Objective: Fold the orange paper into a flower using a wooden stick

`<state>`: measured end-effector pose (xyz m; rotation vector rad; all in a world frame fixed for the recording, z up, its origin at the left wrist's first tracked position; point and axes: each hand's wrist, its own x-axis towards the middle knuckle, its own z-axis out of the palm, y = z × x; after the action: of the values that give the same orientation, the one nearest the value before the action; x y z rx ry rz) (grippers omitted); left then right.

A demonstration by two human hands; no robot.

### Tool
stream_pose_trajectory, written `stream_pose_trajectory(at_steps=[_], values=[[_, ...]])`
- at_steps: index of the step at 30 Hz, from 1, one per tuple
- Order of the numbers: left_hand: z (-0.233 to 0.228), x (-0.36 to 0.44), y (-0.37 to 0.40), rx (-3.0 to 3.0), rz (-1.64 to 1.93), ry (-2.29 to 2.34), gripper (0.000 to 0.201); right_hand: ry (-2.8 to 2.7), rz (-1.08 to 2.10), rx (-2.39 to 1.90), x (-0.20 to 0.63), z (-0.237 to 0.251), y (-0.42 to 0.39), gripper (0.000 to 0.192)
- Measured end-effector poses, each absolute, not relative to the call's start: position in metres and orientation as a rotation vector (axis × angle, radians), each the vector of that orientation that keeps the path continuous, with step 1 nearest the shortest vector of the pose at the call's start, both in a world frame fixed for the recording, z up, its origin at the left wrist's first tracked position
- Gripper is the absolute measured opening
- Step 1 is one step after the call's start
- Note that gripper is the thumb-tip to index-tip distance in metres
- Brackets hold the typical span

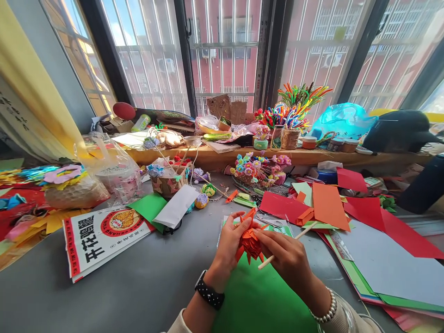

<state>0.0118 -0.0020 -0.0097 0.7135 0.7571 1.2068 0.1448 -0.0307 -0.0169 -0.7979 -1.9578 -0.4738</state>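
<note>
Orange paper flower (250, 240) between curled hands

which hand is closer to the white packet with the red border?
Left. The left hand holds the orange paper flower, right of the white packet. The right hand, with the wooden stick, is farther right.

Grey table (138, 286) — crowded. Green paper sheet (256, 300) at near edge. Printed bag with red border (100, 238) left, flat. Beside it green card (150, 207), white envelope (176, 206) overlapping. Right side — red sheets (391, 226), orange sheet (328, 206), grey-white sheet (391, 266) stacked loosely. Clear plastic bag (114, 173) far left. Wooden ledge (215, 159) behind, cluttered.
</note>
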Motion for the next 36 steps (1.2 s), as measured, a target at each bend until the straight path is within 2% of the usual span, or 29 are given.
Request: stream_pose_trajectory(at_steps=[7,13,15,21,25,29,33,36], values=[[-0.013,0.009,0.0,0.712,1.2,0.716,0.042,-2.014,-0.431,-0.771,0.145,-0.017,-0.031,0.02],[-0.011,-0.001,0.01,0.787,0.93,0.688,0.04,-2.083,0.073,-0.906,0.164,-0.009,-0.023,0.019],[-0.01,-0.003,0.012,0.802,0.822,0.653,0.042,-2.042,0.139,-0.963,0.17,-0.006,-0.02,0.021],[-0.012,-0.004,0.012,0.84,0.646,0.488,0.039,-2.127,0.199,-0.975,0.175,-0.008,-0.013,0.03],[-0.013,-0.004,0.009,0.844,0.579,0.419,0.036,-2.087,0.211,-0.93,0.173,-0.009,-0.014,0.019],[-0.012,-0.006,0.01,0.87,0.578,0.491,0.042,-2.09,0.188,-0.92,0.173,-0.005,-0.018,0.013],[-0.007,-0.013,0.017,0.958,0.809,0.761,0.035,-1.991,0.184,-1.006,0.174,-0.002,-0.022,0.011],[-0.006,-0.016,0.019,1.057,1.311,1.07,0.029,-1.824,0.074,-1.104,0.173,-0.002,-0.024,0.011]])
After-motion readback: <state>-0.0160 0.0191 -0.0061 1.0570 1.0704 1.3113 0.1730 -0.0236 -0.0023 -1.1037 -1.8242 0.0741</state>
